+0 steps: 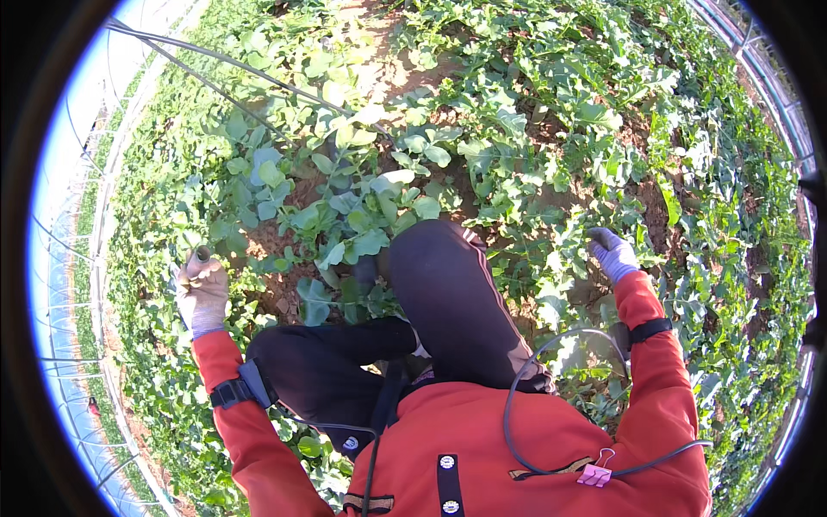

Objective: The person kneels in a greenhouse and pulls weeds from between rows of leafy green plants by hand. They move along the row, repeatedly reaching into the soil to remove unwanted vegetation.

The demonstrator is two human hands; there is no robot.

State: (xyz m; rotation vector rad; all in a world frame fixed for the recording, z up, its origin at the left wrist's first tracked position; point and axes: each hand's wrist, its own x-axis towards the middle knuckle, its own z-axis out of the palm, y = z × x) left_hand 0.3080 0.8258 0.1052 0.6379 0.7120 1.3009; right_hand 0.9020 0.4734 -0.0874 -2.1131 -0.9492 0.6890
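Note:
My left hand (205,294), in a pale, soil-stained knit glove, is raised above the leafy crop at the left. Its fingers are curled, and a brownish round end (202,254) shows at their tips. Whether that is a gloved fingertip or the end of a held object, I cannot tell. Over the plants at the right, my right hand (612,255) wears a light purple-grey glove. Its fingers bend inward and no held object shows; the palm side is hidden. Broad-leaved green plants (368,213) grow in front of my knees.
My bent knee (446,278) rises between the hands. A grey cable (510,413) loops beside my right arm, held by a pink binder clip (594,476). Thin dark rods or wires (258,76) cross the upper left. Reddish soil (394,71) shows between rows; curved framing (97,245) borders the left.

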